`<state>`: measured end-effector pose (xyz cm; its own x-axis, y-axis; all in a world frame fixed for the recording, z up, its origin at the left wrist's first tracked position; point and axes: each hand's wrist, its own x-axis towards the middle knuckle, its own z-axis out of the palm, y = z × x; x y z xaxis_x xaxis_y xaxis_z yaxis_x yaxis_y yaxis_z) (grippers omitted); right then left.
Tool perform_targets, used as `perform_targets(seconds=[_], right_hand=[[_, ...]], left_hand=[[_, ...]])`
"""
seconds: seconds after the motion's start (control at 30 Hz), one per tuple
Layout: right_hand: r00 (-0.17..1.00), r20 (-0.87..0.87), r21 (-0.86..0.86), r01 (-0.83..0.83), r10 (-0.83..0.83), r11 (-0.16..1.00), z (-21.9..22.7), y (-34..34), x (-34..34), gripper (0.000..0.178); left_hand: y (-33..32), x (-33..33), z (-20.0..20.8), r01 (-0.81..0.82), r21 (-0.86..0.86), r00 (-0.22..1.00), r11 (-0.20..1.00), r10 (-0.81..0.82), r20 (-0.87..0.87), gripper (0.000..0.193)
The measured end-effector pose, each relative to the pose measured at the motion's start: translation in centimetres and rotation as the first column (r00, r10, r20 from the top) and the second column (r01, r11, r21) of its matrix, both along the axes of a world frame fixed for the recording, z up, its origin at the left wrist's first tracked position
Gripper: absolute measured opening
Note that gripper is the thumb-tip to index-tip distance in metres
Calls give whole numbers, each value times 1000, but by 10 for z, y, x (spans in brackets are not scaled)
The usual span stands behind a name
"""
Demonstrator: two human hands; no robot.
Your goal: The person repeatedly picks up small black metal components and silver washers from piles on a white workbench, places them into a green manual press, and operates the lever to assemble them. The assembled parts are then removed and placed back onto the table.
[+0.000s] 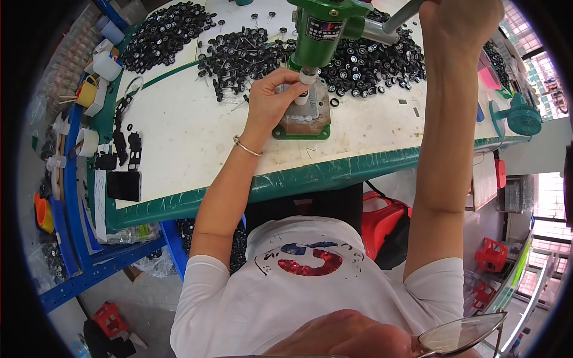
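A green hand press stands at the far middle of the table, its base plate resting on the white top. Under its ram, my left hand pinches with thumb and forefinger around a small black piece, mostly hidden by the fingers. A white fitting sits just above it at the ram's tip, and a white post below. My right hand is raised at the upper right, closed around the end of the press's metal lever.
Heaps of small black wheels, many on thin axles, lie left of and behind the press. More wheels are piled on its right. A phone and black plastic parts lie at left. A green fan stands at the right edge.
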<state>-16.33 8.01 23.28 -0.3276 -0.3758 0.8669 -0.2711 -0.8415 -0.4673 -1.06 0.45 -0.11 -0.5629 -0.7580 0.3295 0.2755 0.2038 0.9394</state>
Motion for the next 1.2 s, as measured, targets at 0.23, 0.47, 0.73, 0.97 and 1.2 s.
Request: perform_targets(seconds=[0.23,0.47,0.73,0.97,1.2], right_hand=[[983,-27,-184,173,-181,968,-19,19,22,37],[993,60,-63,105,-101,992,-9,3,6,34],[948,319,421,-126,-16,898,-1,-77,-74,17],[916,398,478,-241,36,845,-41,-32,-70,32],[868,-440,771,497,-231,398,-197,50,-99,25]], left_hand=[[-2,-2,-8,-59,-126,998,990,59,-8,12],[6,0,1,-42,34,996,999,39,81,29],[-16,8,1,80,446,961,892,50,-272,15],[-49,69,-20,-304,72,879,950,251,405,11],[-43,71,-27,-188,-521,663,833,498,558,13]])
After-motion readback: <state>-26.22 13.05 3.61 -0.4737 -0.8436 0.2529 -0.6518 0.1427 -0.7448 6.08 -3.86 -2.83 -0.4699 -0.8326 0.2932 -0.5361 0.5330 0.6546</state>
